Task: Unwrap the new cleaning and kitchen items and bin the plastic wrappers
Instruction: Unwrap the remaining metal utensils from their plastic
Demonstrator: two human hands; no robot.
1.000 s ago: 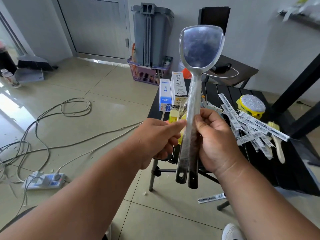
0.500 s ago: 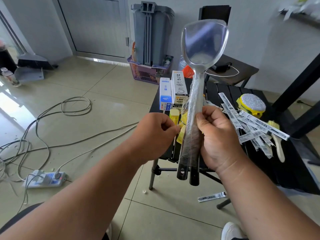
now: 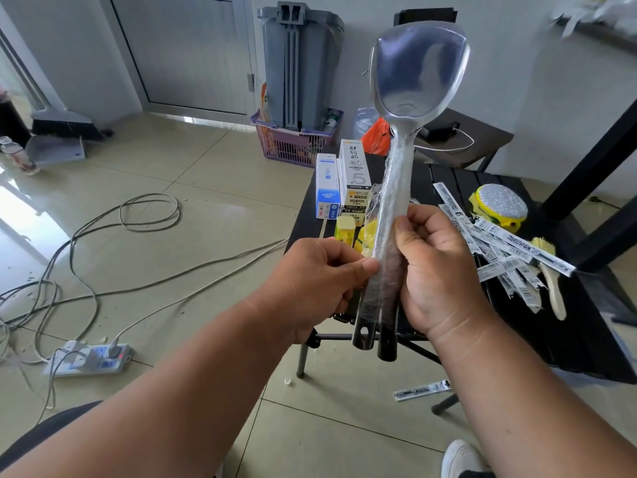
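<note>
A bundle of metal spatulas (image 3: 418,74) with dark handles stands upright in front of me, sealed in clear plastic wrap (image 3: 391,215). My right hand (image 3: 437,270) grips the handles from the right, thumb across the front. My left hand (image 3: 317,288) pinches the plastic wrap at the left side of the handles. Behind, on the black table (image 3: 586,339), lie a pile of wrapped pen refills (image 3: 496,246), a yellow-rimmed scrubber (image 3: 499,205), a pale-handled brush (image 3: 551,277) and upright boxes (image 3: 355,177).
A grey bin (image 3: 300,63) stands in a purple basket (image 3: 289,143) at the back wall. Cables (image 3: 103,257) and a power strip (image 3: 89,358) lie on the tiled floor at left. One wrapped refill (image 3: 422,390) lies on the floor under the table. A broom and dustpan (image 3: 58,136) sit far left.
My left hand let go of the wrap, drew back, then returned to pinch it slightly lower on the handles. The spatula bundle rose a little and tilted slightly right.
</note>
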